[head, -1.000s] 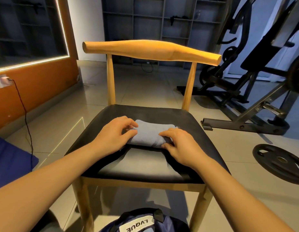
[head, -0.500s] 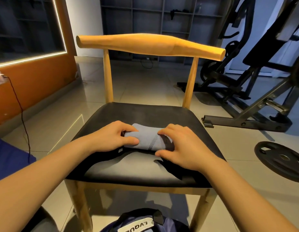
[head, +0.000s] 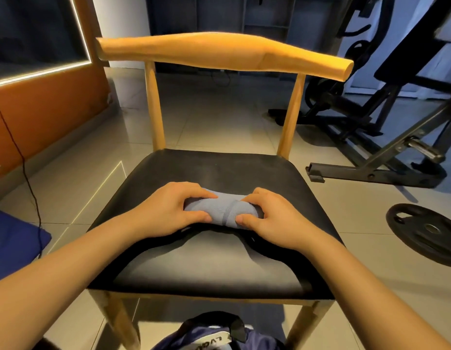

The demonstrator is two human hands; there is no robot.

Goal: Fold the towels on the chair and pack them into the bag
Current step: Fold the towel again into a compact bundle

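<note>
A small grey-blue towel (head: pixel 220 210), bundled into a short roll, lies on the black seat of the wooden chair (head: pixel 219 168), about midway between the seat's left and right edges and slightly nearer the front edge than the back. The left hand (head: pixel 163 213) grips the roll's left end, fingers (head: pixel 196 192) curled over the top and thumb on the near side. The right hand (head: pixel 277 223) grips the right end in the same way. A dark blue bag (head: pixel 209 337) sits on the floor just below the seat's front edge.
</note>
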